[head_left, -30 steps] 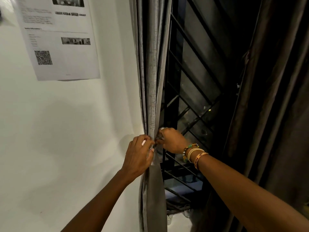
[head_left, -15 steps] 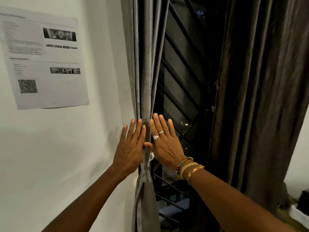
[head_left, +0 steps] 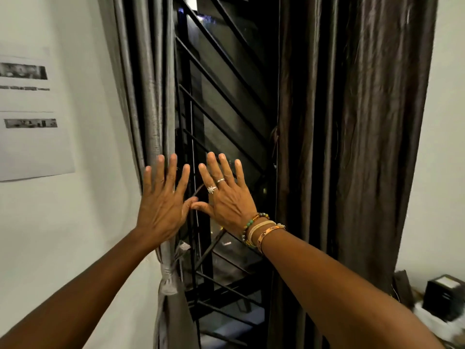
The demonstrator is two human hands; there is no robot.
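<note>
A grey curtain [head_left: 153, 96] hangs gathered at the left of a dark window, bound by a fabric tie [head_left: 169, 273] knotted round it low down. My left hand [head_left: 163, 200] is raised flat with fingers straight and spread, in front of the curtain's right edge. My right hand [head_left: 224, 195], wearing two rings and several bracelets, is held up flat beside it before the window bars [head_left: 221, 102]. The two thumb tips meet between the hands. Neither hand holds anything.
A dark brown curtain [head_left: 352, 137] hangs at the right of the window. A printed paper sheet [head_left: 30, 137] is stuck on the white wall at left. A black box [head_left: 442, 295] sits low at the far right.
Both hands let go of the tie on the grey curtain, opened flat, and moved right, off the curtain toward the window bars. The view has shifted right.
</note>
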